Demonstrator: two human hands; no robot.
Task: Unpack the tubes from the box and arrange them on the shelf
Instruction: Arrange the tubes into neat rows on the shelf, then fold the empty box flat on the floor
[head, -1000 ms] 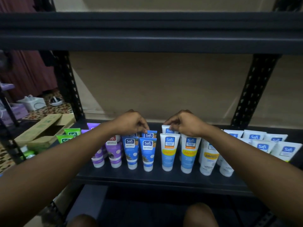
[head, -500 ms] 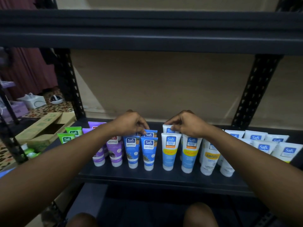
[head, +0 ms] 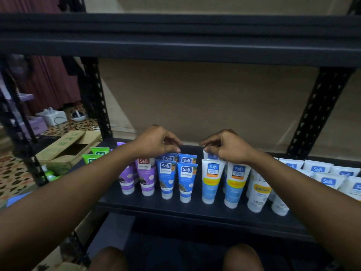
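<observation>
On the lower shelf (head: 152, 209), rows of tubes (head: 146, 178) stand cap-down; my right grip (head: 228, 146) pinches the top edge of a back-row pale blue tube (head: 207, 155), behind the front ones; my left grip (head: 156, 141) curls just above the dark blue tubes (head: 186, 178), and I cannot tell whether it touches one; the open box (head: 66, 151) sits left of the shelf.

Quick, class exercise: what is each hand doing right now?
Left hand: fingers curled above the back-row dark blue plastic tubes; grip cannot be told.
Right hand: pinches the crimped top of a back-row white-and-blue plastic tube.
</observation>
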